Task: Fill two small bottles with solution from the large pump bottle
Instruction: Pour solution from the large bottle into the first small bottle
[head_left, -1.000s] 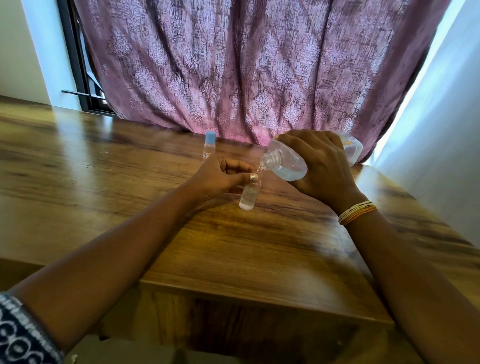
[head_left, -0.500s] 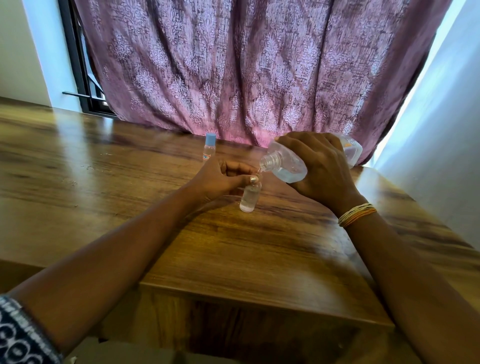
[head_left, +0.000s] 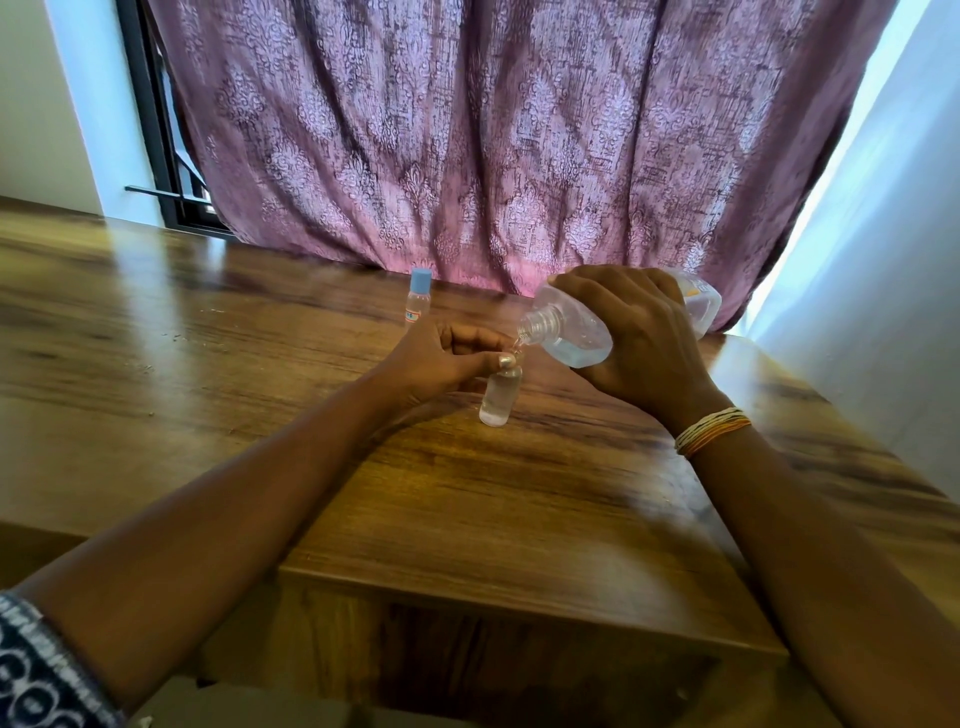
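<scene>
A small clear bottle (head_left: 500, 397) stands uncapped on the wooden table (head_left: 467, 493), and my left hand (head_left: 441, 358) pinches its neck between thumb and fingers. My right hand (head_left: 639, 338) grips the large clear bottle (head_left: 571, 332), which has no pump on it and is tipped sideways. Its threaded open mouth sits just above the small bottle's opening, and a thin clear stream runs down into it. Clear liquid fills most of the small bottle. A second small bottle (head_left: 418, 304) with a blue cap stands farther back, behind my left hand.
A patterned purple curtain (head_left: 493, 140) hangs along the table's far edge. A dark window frame (head_left: 156, 130) shows at the left, and a white wall (head_left: 893, 291) rises at the right. The table's near edge (head_left: 519, 597) lies between my forearms.
Both hands have held nearly still. The large bottle stays tipped over the small bottle while the liquid keeps running in.
</scene>
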